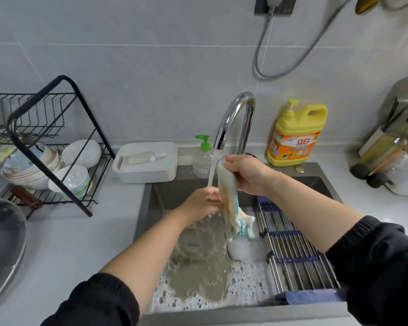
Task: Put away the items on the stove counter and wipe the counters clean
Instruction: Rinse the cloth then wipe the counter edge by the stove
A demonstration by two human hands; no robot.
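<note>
A wet white cloth with a blue edge (230, 203) hangs over the sink (149, 201). My right hand (245, 172) grips its top end, just under the chrome faucet (236, 121). Water runs from the spout past the cloth. My left hand (206, 200) is under the stream, beside the cloth's middle, its fingers touching the cloth; whether they curl round it I cannot tell. Foamy, murky water covers the sink bottom.
A yellow detergent bottle (295, 137) and a clear pump bottle (201, 158) stand behind the sink. A white box (146, 163) sits at its left. A black dish rack (47, 147) holds bowls. A metal roll-up rack (295, 250) spans the sink's right side. A glass lid (3, 243) lies far left.
</note>
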